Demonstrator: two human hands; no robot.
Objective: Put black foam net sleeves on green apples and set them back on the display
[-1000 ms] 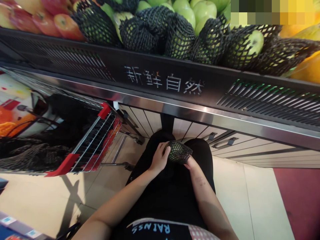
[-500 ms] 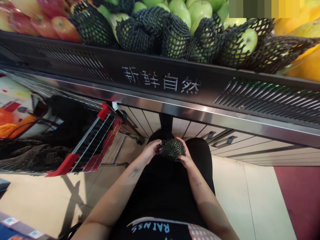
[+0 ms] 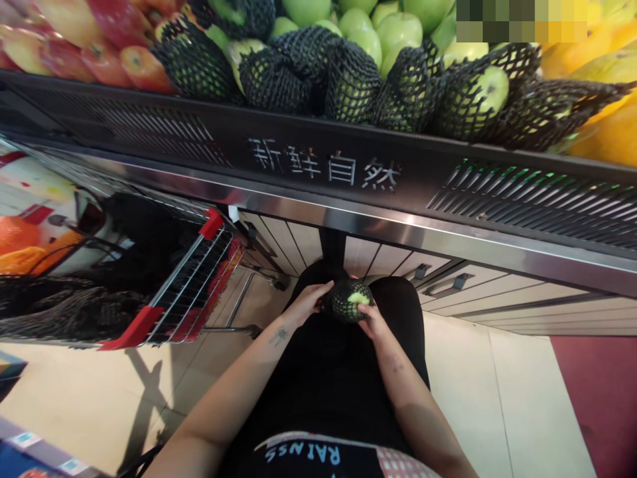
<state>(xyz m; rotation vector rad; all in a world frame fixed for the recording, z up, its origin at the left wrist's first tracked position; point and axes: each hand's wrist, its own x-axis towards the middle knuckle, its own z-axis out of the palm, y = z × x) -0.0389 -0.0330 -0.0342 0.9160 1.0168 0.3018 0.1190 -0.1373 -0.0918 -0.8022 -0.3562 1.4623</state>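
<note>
A green apple [image 3: 357, 299] sits inside a black foam net [image 3: 343, 307], held low over my lap. Bare green skin shows through a gap on the net's right side. My right hand [image 3: 369, 320] is closed round the right side of the apple, its thumb on the exposed skin. At the left end, my left hand [image 3: 314, 299] grips the net; some of its fingertips are hidden behind the mesh.
Ahead runs a dark display edge [image 3: 288, 162] bearing netted green apples [image 3: 351, 76], loose green apples [image 3: 398, 33], red apples [image 3: 144, 66] and yellow fruit [image 3: 612, 129]. On the left stands a shopping cart [image 3: 184, 265] with black nets [image 3: 64, 309] inside. Cabinet doors [image 3: 378, 259] lie below.
The net has been pulled back, so part of the green apple is now bare. My right thumb has moved onto that bare skin, and my left hand has shifted slightly right.
</note>
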